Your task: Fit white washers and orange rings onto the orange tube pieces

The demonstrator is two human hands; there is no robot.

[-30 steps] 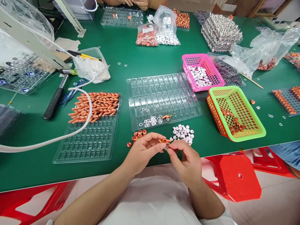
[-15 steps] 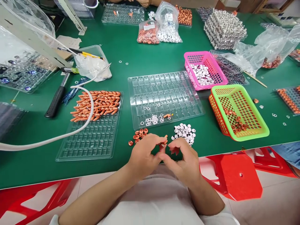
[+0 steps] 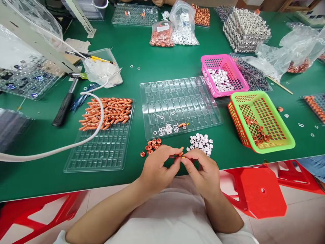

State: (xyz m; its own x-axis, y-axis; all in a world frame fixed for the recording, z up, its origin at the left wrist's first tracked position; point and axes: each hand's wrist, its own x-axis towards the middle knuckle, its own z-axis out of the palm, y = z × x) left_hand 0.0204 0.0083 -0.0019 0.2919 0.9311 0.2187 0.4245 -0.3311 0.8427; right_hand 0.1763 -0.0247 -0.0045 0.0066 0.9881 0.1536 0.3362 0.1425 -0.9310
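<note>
Holding a small orange piece (image 3: 181, 152) pinched in the fingertips of the left hand (image 3: 158, 166), right over the near edge of the green table (image 3: 162, 64). Unlike half a second back, with the right hand (image 3: 204, 169) loose and off it, now back in close, thumb and finger nipped on what looks like the yellow tip (image 3: 183, 157). Reading that as back to two-handed handling, without setting the piece down yet. Can't make out much behind those fingers, tbh. Moving outward, seeing round orange bits (image 3: 149, 147) by the left hand and white discs (image 3: 200, 141) by the right, just beside the near edge of the clear tray (image 3: 177, 101). Also spotting white rings (image 3: 168, 128) loose toward that tray's near left corner, plus a pink basket (image 3: 230, 93) at its far right corner.
</note>
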